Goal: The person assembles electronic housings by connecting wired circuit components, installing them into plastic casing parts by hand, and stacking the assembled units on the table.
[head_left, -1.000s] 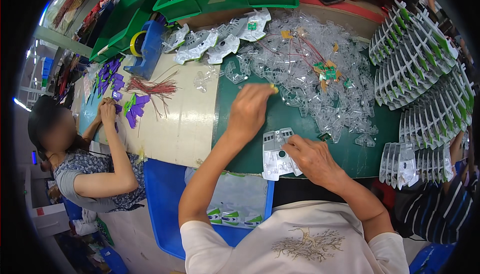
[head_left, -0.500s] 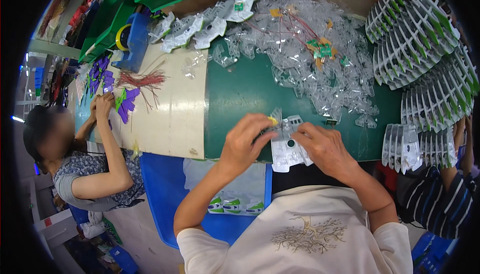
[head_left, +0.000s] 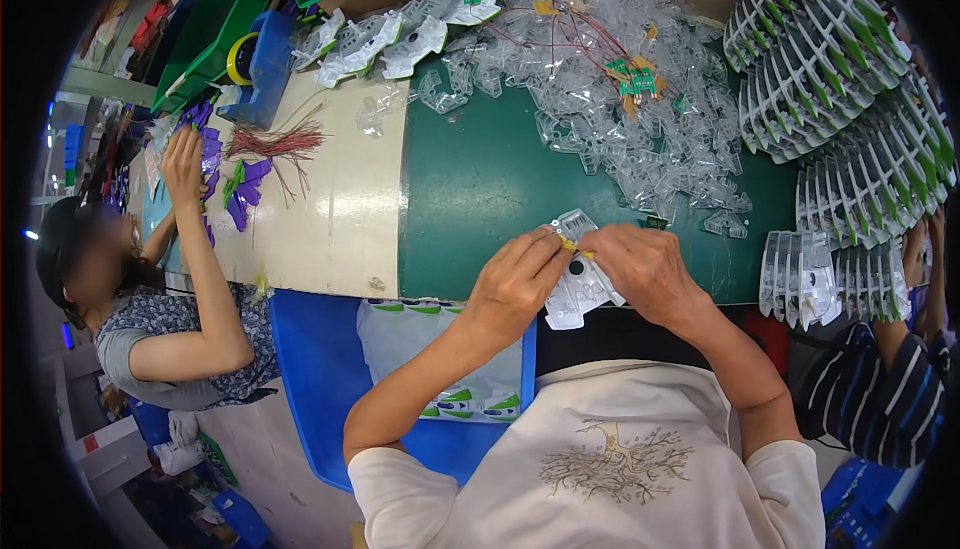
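Observation:
In front of me, at the table's near edge, is a white plastic housing [head_left: 578, 301] with a round dark hole, tilted between my hands. A small clear plastic piece [head_left: 573, 221] lies at its far end. My left hand [head_left: 515, 281] is closed, its fingertips pinching at the clear piece. My right hand [head_left: 640, 267] grips the housing from the right with bent fingers. A small yellow bit [head_left: 569, 246] shows at the fingertips; I cannot make out what it is. The fingers cover the spot where both hands meet.
A heap of clear plastic pieces [head_left: 610, 99] with wired green circuit boards [head_left: 635, 79] covers the far table. Stacked white-green housings [head_left: 820, 79] rise at right. A blue bin [head_left: 310, 389] stands below the edge. A co-worker's hand [head_left: 183, 164] is among purple pieces at left.
My left hand has moved right and closed in on the housing with the clear piece. My right fingers now meet it there, and the housing has tilted. The co-worker's hand has risen.

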Available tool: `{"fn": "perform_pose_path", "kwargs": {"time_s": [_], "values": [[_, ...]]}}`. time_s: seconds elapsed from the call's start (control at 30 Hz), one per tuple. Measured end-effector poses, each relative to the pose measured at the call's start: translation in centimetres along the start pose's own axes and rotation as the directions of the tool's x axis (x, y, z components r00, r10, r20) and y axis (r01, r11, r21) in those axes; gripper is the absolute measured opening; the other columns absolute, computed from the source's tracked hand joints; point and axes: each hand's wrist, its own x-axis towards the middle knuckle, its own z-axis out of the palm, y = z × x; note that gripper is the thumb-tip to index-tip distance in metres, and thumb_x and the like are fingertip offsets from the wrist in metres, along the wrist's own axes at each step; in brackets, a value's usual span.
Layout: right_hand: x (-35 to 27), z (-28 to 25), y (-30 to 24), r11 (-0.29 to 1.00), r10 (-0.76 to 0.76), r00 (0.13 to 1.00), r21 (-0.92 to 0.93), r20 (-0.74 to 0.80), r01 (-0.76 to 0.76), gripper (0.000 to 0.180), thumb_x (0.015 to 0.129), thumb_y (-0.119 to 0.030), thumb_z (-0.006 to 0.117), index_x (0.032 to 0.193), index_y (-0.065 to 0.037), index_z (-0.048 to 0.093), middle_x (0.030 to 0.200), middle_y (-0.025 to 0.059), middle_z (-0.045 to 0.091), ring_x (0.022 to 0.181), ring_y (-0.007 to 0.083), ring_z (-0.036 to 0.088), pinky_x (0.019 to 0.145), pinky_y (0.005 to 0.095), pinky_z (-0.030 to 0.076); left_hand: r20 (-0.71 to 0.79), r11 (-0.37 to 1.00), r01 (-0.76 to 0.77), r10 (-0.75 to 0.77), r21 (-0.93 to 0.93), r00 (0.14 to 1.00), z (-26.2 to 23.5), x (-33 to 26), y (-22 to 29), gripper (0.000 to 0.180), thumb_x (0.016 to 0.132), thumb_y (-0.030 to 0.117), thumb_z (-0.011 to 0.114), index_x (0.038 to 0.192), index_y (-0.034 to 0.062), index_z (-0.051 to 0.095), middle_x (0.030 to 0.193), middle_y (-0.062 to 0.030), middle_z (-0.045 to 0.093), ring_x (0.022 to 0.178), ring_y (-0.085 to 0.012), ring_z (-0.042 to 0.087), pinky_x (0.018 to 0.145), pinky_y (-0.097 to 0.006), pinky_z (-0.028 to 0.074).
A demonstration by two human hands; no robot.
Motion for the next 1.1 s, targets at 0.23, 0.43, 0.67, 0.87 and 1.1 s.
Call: {"fn": "perform_pose_path", "kwargs": {"time_s": [0.23, 0.43, 0.67, 0.87, 1.1], "values": [[0.5, -1.0, -0.5, 0.984, 0.179, 0.984, 0.029, -0.024, -0.178, 0.013, 0.079, -0.004, 0.068, 0.087, -0.005, 0.058, 0.089, 0.0086, 0.059, 0.076, 0.0255, 0.064, 0.06, 0.0377, 0.051, -0.059, 0.998, 0.069, -0.069, 0.0, 0.996, 0.7, -0.2, 0.2, 0.026, 0.074, 0.004, 0.073, 0.1, -0.0017, 0.069, 0.098, -0.0115, 0.066, 0.102, -0.0299, 0.064, 0.084, -0.039, 0.052], [-0.3, -2.9, -0.9, 0.968, 0.224, 0.969, 0.091, 0.106, -0.233, 0.023, 0.075, -0.008, 0.074, 0.097, -0.003, 0.069, 0.093, 0.0094, 0.06, 0.079, 0.0282, 0.065, 0.067, 0.0394, 0.052, -0.249, 0.957, 0.173, -0.23, -0.231, 0.941, 2.0, -1.0, 0.3, 0.039, 0.072, -0.003, 0.077, 0.109, 0.001, 0.066, 0.097, -0.0122, 0.068, 0.092, -0.029, 0.063, 0.074, -0.037, 0.052], [-0.3, -3.3, -1.3, 0.969, 0.238, 0.956, 0.033, 0.172, -0.247, 0.026, 0.075, -0.011, 0.073, 0.1, -0.003, 0.07, 0.097, 0.011, 0.06, 0.079, 0.0295, 0.065, 0.068, 0.0394, 0.052, -0.1, 0.939, 0.101, -0.141, -0.328, 0.985, 1.4, 0.2, -0.7, 0.055, 0.078, -0.004, 0.072, 0.13, 0.0035, 0.055, 0.103, -0.009, 0.069, 0.09, -0.029, 0.059, 0.079, -0.039, 0.046], [-0.5, -4.9, -1.8, 0.902, 0.25, 0.966, 0.346, 0.069, -0.258, 0.021, 0.078, 0.003, 0.063, 0.098, 0.001, 0.07, 0.095, 0.0134, 0.064, 0.079, 0.0316, 0.067, 0.066, 0.0382, 0.054, 0.117, 0.946, 0.147, -0.117, -0.289, 0.986, 0.3, 0.7, -0.4, 0.061, 0.084, -0.002, 0.064, 0.142, 0.006, 0.046, 0.108, -0.0064, 0.069, 0.094, -0.0272, 0.056, 0.082, -0.039, 0.041], [-2.4, -3.7, -3.0, 0.925, 0.116, 0.993, 0.365, -0.007, -0.105, 0.024, 0.076, 0.006, 0.069, 0.1, 0.002, 0.069, 0.094, 0.0146, 0.069, 0.081, 0.0286, 0.07, 0.069, 0.0366, 0.057, 0.081, 0.938, 0.158, -0.139, -0.31, 0.987, 0.8, 0.5, -0.2, 0.066, 0.084, -0.004, 0.064, 0.145, 0.0068, 0.042, 0.109, -0.0067, 0.069, 0.095, -0.0278, 0.055, 0.084, -0.04, 0.04]]}}
